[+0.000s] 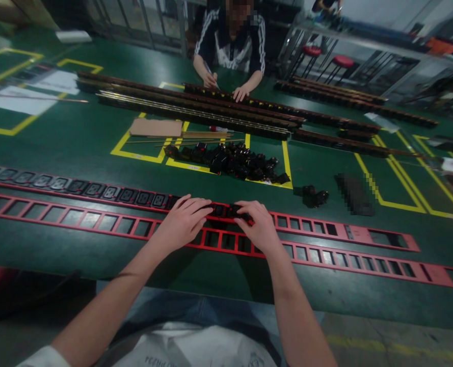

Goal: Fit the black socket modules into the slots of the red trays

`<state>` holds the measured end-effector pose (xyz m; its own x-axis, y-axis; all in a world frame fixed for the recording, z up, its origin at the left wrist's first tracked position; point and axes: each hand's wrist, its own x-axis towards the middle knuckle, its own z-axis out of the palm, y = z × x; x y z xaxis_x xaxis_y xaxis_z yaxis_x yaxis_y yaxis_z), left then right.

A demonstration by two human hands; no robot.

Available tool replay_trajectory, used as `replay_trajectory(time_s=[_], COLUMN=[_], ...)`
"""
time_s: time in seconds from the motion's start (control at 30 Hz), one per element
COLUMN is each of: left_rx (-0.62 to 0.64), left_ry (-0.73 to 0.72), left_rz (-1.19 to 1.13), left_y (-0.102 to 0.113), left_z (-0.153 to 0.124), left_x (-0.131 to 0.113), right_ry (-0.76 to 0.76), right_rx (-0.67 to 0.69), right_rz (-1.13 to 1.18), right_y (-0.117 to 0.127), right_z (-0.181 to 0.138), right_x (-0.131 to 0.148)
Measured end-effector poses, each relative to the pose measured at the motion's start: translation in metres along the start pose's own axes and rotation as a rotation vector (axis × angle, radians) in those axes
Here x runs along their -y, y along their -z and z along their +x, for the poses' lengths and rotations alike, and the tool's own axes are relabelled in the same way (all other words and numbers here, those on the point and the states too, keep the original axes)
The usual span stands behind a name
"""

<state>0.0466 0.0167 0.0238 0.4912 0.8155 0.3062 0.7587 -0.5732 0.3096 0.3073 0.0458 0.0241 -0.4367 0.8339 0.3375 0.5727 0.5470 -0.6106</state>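
Only the head view to go on here. The upper red frame [360,234] lies on the green surface [73,255], and I'd call it partly filled: black sockets [127,195] sit in a row from the left edge up to around the hands. Past the right hand it's mostly bare openings, though one near that end looks dark and I can't tell why. The lower red frame [438,275], just beside it on the near side, has nothing fitted that I can see, so basically a whole strip left. Plenty of loose parts too: a black pile [234,160] beyond the frames, plus a small black cluster [313,196] off to the right.

As for the grip, the right hand [257,220] looks pinched, thumb and fingers closed around a small black piece [234,210] at the upper frame. The left hand [186,221] lies over the same frame, fingers close together, but its fingertips sit against dark parts, so can't tell if it's clamped on anything.
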Motion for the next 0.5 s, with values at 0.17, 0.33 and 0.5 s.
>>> replay_trajectory(time_s=[0.17, 0.33, 0.5], left_rx=[0.001, -0.006, -0.009], left_ry=[0.003, 0.008, 0.010], left_rz=[0.000, -0.013, -0.018], left_y=[-0.0005, -0.0009, -0.0008], left_z=[0.0001, 0.0002, 0.0003], left_x=[0.0001, -0.0001, -0.0003], right_ry=[-0.008, -0.007, 0.022], right_rx=[-0.005, 0.006, 0.010], right_rz=[-0.011, -0.025, -0.036], right_y=[-0.0017, -0.0016, -0.0006], right_z=[0.0000, 0.0003, 0.0009], right_x=[-0.0013, -0.0005, 0.0014])
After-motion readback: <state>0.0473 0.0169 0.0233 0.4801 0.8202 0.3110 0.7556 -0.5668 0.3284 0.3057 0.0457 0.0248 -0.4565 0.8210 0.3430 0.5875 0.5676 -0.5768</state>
